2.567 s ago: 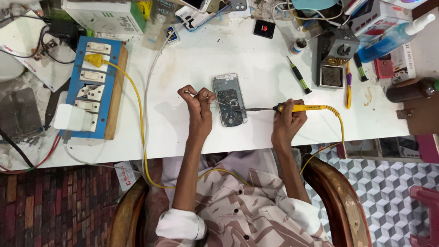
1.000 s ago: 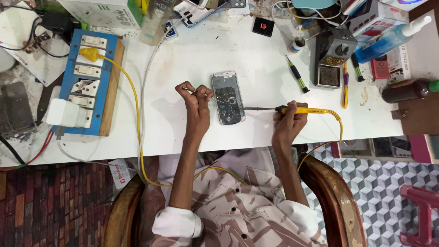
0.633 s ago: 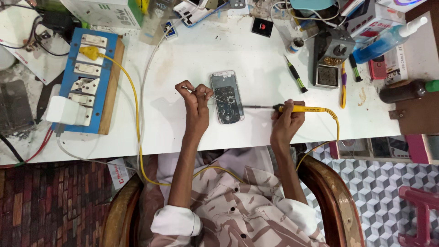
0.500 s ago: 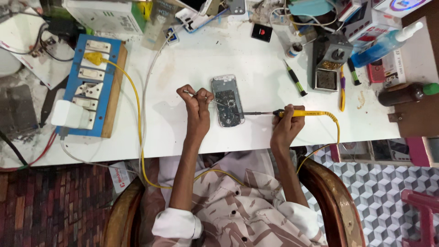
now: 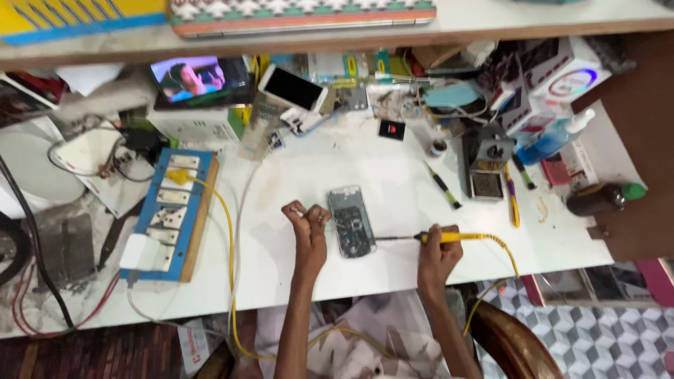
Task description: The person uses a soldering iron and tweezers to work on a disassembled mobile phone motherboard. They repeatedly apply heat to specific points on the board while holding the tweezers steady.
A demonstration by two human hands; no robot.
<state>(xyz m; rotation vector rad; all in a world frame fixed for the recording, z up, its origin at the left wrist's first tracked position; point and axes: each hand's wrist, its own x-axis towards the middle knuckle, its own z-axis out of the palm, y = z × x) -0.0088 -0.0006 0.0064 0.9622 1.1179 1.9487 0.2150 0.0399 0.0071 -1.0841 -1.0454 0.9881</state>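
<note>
Bottom centre of the frame, two forearms rise over a patterned shirt to the white table (image 5: 393,274). The right hand (image 5: 437,254), right of centre, is clenched round the yellow handle of a soldering iron (image 5: 428,238), whose thin metal tip points left and reaches the right edge of the opened phone (image 5: 351,220). That phone lies flat at mid-frame, its insides showing, between the two hands. The left hand (image 5: 307,223) sits just beside the phone's left edge, fingers curled in and pinching something thin; what it is, too small to tell. A yellow cable (image 5: 228,245) loops from the bottom of the frame up to the blue power strip (image 5: 172,210) at left, where a white adapter (image 5: 139,251) is plugged in. Further up on the right, a green-handled screwdriver (image 5: 444,188) lies beside a small dark stand (image 5: 486,168), and a brown bottle with a green cap (image 5: 602,198) lies at the table's right edge. At the upper centre a white phone (image 5: 293,88) leans among clutter, and at upper left a small lit screen (image 5: 200,78) glows
</note>
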